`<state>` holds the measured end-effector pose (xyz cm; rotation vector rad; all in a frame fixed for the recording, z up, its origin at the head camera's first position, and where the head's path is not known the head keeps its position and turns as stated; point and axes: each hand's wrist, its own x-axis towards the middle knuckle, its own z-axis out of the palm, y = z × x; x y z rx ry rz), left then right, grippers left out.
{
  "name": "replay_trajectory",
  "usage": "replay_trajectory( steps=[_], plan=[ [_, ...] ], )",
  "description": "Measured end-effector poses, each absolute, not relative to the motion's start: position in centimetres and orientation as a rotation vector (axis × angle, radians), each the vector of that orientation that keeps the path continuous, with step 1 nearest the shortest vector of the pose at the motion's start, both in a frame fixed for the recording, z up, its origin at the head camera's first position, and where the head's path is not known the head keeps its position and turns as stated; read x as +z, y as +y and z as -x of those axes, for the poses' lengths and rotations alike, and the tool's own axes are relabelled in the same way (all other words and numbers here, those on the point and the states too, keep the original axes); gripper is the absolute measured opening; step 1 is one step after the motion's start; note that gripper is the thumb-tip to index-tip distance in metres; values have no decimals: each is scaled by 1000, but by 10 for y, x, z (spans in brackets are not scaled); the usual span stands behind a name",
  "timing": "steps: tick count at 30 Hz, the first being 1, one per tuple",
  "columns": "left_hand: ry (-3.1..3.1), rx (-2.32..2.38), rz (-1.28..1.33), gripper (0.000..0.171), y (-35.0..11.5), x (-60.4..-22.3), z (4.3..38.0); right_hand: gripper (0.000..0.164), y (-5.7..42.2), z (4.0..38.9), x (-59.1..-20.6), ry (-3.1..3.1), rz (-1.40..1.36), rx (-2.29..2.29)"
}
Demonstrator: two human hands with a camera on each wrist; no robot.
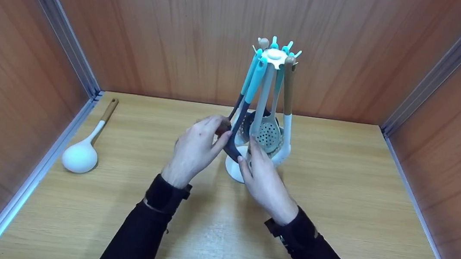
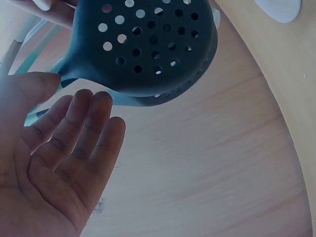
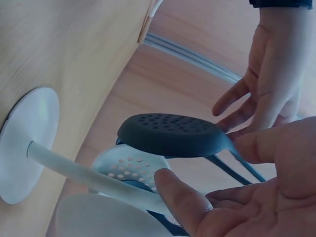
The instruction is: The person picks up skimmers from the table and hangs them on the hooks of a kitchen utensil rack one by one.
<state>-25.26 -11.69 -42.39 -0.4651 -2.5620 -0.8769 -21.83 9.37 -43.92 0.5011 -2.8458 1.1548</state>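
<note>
A dark perforated skimmer with a turquoise handle hangs from a white utensil stand. Its holed head fills the top of the left wrist view, with a second dark edge behind it. My left hand is at the skimmer's left side, thumb tip at its neck and the other fingers loosely extended. On the other side, my right hand has its thumb at the skimmer's lower edge and a finger near the stand's pole. In the right wrist view the skimmer head lies beyond my spread right thumb and fingers.
Other utensils hang round the stand, among them a light green slotted spoon and a white one with a brown handle. A white ladle lies at the table's left. Wood panels enclose the table at the back and sides.
</note>
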Motion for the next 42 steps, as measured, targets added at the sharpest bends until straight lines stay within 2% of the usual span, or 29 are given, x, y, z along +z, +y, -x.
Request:
replay_trajectory(
  steps=[15, 23, 42],
  plan=[
    [-2627, -889, 298, 29, -149, -433, 262, 61, 97, 201, -439, -2771, -647, 1033],
    [-2663, -899, 251, 32, -170, -444, 272, 61, 101, 193, -440, -2791, -702, 999],
    [-2728, -945, 134, 38, -216, -472, 293, 62, 107, 180, -451, -2743, -839, 597]
  ],
)
